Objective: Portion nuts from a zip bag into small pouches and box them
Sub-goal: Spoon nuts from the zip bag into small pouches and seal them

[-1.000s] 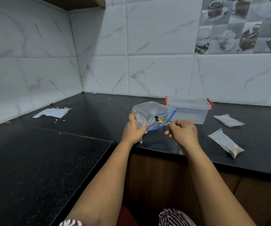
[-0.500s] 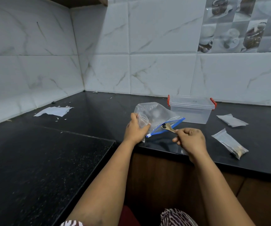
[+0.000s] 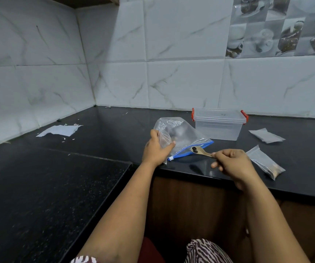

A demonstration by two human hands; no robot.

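Presently, the left hand (image 3: 155, 149) grips a crinkled clear pouch against the zip bag (image 3: 181, 135), fingers and thumb curled round the film. That bag is soft transparent plastic with a blue zip strip, lying on the glossy black speckled counter (image 3: 105, 133). Fingers of the right hand (image 3: 230, 164) are clamped on the handle of a small wooden spoon (image 3: 200, 151), whose bowl carries dark nuts just beside the zip. Behind stands a rectangular clear plastic box (image 3: 218, 123) with red clips. Two flat filmy pouches (image 3: 265, 162) lie right of it. No legible writing.
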